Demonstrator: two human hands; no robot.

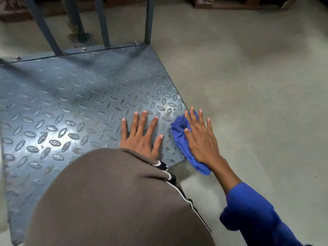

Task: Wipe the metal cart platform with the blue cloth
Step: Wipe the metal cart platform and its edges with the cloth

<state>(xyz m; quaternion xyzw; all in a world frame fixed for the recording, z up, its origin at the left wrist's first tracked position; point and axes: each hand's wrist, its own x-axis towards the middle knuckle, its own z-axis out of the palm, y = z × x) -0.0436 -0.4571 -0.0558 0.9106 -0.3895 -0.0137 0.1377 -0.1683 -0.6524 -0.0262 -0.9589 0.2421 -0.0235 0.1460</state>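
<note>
The platform (71,96) is a flat, blue-grey sheet of steel tread plate. Its whole face is covered with raised, lens-shaped ridges set crosswise to each other, many worn to bare metal, with dull glare in the middle and near the right edge. The near left edge looks chipped and scuffed.

The cloth (179,126) is a soft, bright blue rag. It is bunched into folds at its far end and lies on the platform's right edge, near the near corner, with its near end hanging past the edge over the floor (248,86).

The right hand (200,139) lies flat on the cloth, fingers straight and spread. The left hand (142,137) is pressed flat on the bare plate just to the left, fingers wide apart, not touching the cloth.

The floor is smooth, pale grey concrete with faint smudges.

Dark square-section bars (103,22) rise from the platform's far edge, where bolts (84,49) show along a seam. Dim brown shapes line the far wall, too blurred to tell.

A broad fold of brown fabric (115,201) with black-and-white trim fills the near middle and hides the platform's near part. A blue sleeve (252,213) covers the right forearm.
</note>
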